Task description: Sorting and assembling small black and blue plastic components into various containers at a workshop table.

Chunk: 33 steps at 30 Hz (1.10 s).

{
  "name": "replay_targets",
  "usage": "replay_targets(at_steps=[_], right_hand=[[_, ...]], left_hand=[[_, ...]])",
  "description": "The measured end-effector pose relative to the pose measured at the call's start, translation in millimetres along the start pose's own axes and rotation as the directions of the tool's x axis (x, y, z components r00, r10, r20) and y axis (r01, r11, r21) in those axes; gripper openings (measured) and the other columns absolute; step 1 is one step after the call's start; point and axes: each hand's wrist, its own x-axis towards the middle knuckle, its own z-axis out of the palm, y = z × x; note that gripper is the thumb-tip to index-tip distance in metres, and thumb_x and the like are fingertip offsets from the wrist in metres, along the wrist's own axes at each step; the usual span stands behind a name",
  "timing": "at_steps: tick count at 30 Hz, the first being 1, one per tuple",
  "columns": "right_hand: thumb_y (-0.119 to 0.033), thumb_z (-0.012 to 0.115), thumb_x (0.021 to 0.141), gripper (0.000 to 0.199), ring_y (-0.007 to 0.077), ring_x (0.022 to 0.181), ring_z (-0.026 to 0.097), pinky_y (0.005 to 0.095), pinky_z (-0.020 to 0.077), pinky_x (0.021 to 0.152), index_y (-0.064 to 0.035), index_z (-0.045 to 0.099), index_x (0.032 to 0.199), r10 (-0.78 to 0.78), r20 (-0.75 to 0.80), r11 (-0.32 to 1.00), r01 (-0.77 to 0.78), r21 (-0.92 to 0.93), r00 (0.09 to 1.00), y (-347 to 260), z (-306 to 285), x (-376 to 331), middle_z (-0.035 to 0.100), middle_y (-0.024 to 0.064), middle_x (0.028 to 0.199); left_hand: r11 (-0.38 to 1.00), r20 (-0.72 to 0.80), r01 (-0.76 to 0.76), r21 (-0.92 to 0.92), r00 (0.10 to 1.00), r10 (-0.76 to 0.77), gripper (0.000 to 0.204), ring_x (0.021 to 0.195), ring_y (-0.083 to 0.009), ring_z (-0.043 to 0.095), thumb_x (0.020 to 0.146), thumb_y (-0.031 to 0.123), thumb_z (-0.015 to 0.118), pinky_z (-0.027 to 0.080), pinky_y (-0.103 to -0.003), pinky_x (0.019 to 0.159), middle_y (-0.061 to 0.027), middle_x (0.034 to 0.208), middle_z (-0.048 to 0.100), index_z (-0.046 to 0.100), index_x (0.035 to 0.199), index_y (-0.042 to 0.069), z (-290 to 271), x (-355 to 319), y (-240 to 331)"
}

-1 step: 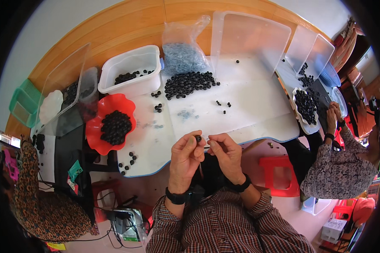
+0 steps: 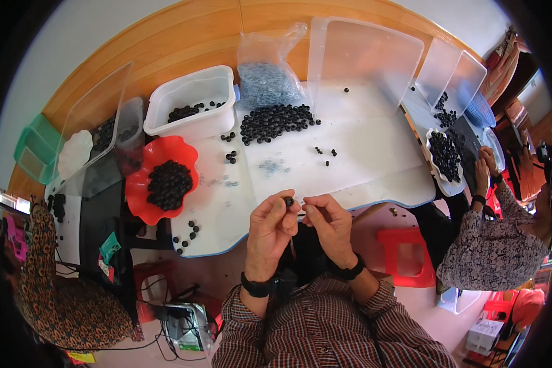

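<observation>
My left hand (image 2: 272,224) pinches a small round black part (image 2: 288,201) between thumb and fingertips, just past the table's near edge. Close beside it, my right hand (image 2: 326,224) has thumb and forefinger pressed together. Whatever sits in that pinch is too small to make out. Both hands are held almost fingertip to fingertip. Beyond them, a pile of similar black parts (image 2: 276,122) lies on the white table (image 2: 300,165). A red scalloped bowl (image 2: 136,199) to the left holds many more of these parts.
At the back stand a white tub (image 2: 193,126) with black parts, a clear bag of bluish small pieces (image 2: 267,86) and a clear upright bin (image 2: 368,67). Co-workers sit at left (image 2: 67,294) and right (image 2: 497,251). A red stool (image 2: 405,257) stands on the floor.
</observation>
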Motion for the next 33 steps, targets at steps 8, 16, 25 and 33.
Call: replay_targets(at_steps=[8,16,25,33], right_hand=[[-0.002,0.060,0.093,0.012,0.0075,0.071,0.061,0.0202,0.0511,0.064,0.0011,0.062,0.104,0.005,0.033,0.997,-0.003,-0.072,0.999,6.8,2.4,2.1,0.065,0.0044,0.088],[-0.003,0.060,0.092,0.010,0.0065,0.066,0.059,0.0200,0.0479,0.061,0.0014,0.063,0.101,0.017,-0.010,0.986,-0.018,-0.164,1.000,24.2,-11.8,10.5,0.062,0.0023,0.077],[0.001,0.061,0.090,0.010,0.0080,0.066,0.061,0.0210,0.0485,0.060,0.0023,0.064,0.099,-0.023,-0.009,0.959,0.020,-0.283,1.000,34.8,-9.4,17.8,0.061,0.0040,0.082],[0.002,0.060,0.089,0.010,0.0107,0.065,0.061,0.0227,0.0488,0.058,0.0038,0.064,0.098,-0.107,0.021,0.930,0.108,-0.350,0.994,47.5,-8.4,29.1,0.060,0.0072,0.084]], left_hand=[[0.992,-0.097,-0.090,0.085,0.990,0.098,0.026,0.068,-0.0086,0.054,0.097,0.014,0.057,0.044,-0.021,0.057,-0.0112,0.093,0.066,0.060,0.116,-0.004,3.1,-0.2,11.2],[0.839,-0.417,-0.316,0.444,0.756,0.505,0.017,0.064,-0.0088,0.058,0.094,0.014,0.062,0.049,-0.024,0.056,-0.0068,0.084,0.065,0.064,0.103,-0.001,-19.1,3.4,76.8],[0.738,-0.497,-0.449,0.503,0.549,0.672,0.021,0.067,-0.0130,0.061,0.093,0.017,0.065,0.056,-0.027,0.066,-0.0104,0.084,0.066,0.061,0.097,-0.003,-59.2,-0.7,146.0],[0.653,-0.349,-0.238,0.719,0.688,0.636,0.018,0.060,-0.0092,0.057,0.091,0.012,0.065,0.049,-0.023,0.052,-0.0049,0.084,0.064,0.065,0.104,0.000,-55.8,16.6,88.7]])
